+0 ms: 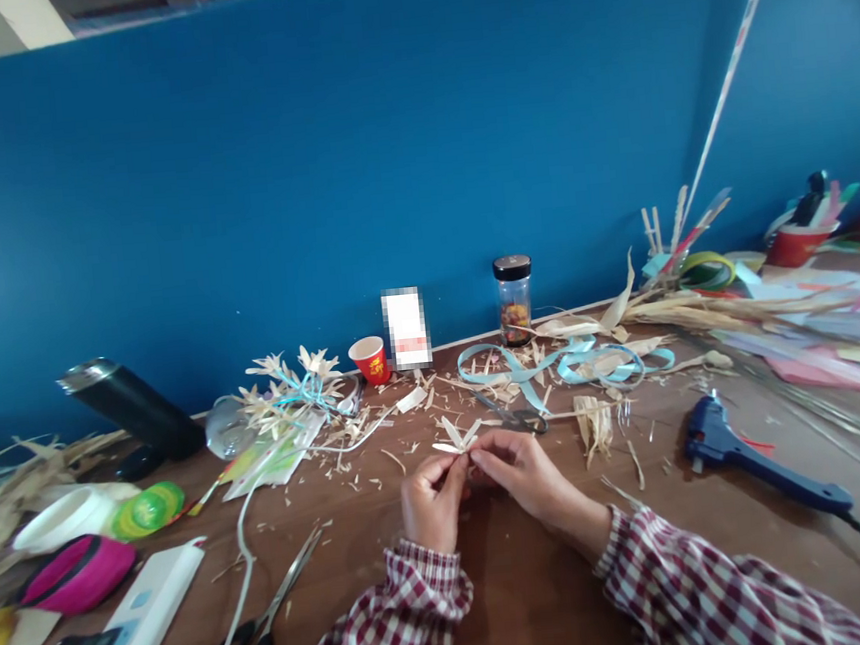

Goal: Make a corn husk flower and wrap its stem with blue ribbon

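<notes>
A small pale flower of dried husk petals is pinched between both hands above the table. My left hand closes its thumb and fingers on the flower's base. From the right, my right hand pinches at the same base, its fingertips touching or nearly touching the left ones. What lies right between the fingertips is hidden. Behind the hands are dark-handled scissors and a bundle of husk strips. A bunch of similar husk flowers tied with blue ribbon rests farther back on the left.
A blue glue gun lies at right, its cord trailing forward. Open scissors and a white power strip are at front left. A red paper cup, a lidded jar and a dark flask stand near the blue partition.
</notes>
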`<state>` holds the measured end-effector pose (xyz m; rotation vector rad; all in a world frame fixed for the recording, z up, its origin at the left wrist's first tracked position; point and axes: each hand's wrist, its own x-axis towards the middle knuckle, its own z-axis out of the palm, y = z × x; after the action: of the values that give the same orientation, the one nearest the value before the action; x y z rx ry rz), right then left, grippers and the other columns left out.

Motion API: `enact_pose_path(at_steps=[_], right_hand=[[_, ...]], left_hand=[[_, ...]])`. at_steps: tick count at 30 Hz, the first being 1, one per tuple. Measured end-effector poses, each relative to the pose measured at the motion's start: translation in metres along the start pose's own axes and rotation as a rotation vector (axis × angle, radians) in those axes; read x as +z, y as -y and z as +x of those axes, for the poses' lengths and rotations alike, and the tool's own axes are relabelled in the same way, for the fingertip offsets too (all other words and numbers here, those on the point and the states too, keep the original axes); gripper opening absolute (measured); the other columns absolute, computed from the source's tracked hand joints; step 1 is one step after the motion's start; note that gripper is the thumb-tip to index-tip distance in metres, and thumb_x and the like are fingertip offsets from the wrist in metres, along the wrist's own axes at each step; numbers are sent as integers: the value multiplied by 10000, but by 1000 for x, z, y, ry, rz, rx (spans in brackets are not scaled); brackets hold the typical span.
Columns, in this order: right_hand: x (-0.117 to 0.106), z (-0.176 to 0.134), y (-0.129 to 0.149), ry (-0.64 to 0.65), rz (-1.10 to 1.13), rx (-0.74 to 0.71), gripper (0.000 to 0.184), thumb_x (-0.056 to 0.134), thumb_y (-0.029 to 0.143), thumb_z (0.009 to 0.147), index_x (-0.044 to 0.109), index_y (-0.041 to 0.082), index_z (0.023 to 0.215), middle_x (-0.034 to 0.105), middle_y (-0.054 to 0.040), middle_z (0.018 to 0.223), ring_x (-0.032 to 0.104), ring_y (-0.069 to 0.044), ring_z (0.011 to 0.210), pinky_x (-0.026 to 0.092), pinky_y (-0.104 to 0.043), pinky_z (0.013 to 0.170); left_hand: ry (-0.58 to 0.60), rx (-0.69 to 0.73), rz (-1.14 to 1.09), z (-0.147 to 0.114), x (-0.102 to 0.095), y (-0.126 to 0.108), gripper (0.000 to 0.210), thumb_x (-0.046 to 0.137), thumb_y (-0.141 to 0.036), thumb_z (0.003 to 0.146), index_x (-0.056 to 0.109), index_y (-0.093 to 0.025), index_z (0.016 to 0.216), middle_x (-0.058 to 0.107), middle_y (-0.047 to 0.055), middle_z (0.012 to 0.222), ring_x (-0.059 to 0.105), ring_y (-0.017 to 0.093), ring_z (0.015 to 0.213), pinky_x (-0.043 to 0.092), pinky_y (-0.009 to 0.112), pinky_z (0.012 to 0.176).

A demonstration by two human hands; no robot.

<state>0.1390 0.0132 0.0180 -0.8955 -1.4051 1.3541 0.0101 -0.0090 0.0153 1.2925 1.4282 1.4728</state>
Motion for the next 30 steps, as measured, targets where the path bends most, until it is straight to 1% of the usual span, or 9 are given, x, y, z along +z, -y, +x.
enact_pose_path(at_steps=[4,8,11,14,18,21,25,30], right_hand=[[0,0,-3,10,-2,4,202,581,344,773,637,151,792,623,-25,722,560,-140,668,456,-252,627],[1,0,-7,26,26,0,236,552,359,798,642,142,820,627,-35,748,562,-142,688,462,-264,653],[0,0,-7,32,27,-16,235,551,353,802,645,139,825,632,-39,769,564,-145,713,460,-269,680],[0,-1,-6,41,36,-16,223,550,342,806,651,144,826,634,-30,758,560,-135,698,457,-258,673],[2,-3,-2,52,43,-11,218,554,328,806,662,147,864,639,-24,748,566,-132,682,458,-249,657],[5,-4,1,57,31,-28,230,535,326,821,660,148,895,652,-35,778,585,-148,718,470,-263,682],[7,-6,2,17,-26,-70,240,504,326,842,648,153,927,656,-51,837,596,-172,797,473,-287,744],[9,-8,7,-20,-109,-125,230,497,321,846,631,158,937,646,-50,838,588,-167,776,472,-274,725]], left_hand=[[18,14,-12,-1,0,2,270,627,-396,701,718,-142,702,639,58,691,578,151,567,497,212,428],[6,22,-16,-1,1,2,283,616,-404,711,718,-141,735,644,64,746,586,155,588,498,212,423],[18,63,10,-1,0,2,274,615,-392,717,717,-139,745,643,63,736,580,147,573,491,209,429],[21,69,32,-1,-2,2,245,612,-362,730,712,-139,741,636,57,729,573,139,554,490,217,445],[20,83,85,-3,-3,0,218,584,-325,762,695,-140,734,622,50,741,571,134,561,476,215,465],[6,128,150,-3,-4,-1,218,559,-301,784,685,-141,705,615,49,712,572,141,586,462,215,496],[8,160,194,-2,-4,0,214,538,-284,801,682,-142,730,615,54,726,581,154,629,454,226,544],[22,185,218,-1,-4,-1,226,522,-280,813,669,-143,709,606,54,735,585,161,664,455,240,598]])
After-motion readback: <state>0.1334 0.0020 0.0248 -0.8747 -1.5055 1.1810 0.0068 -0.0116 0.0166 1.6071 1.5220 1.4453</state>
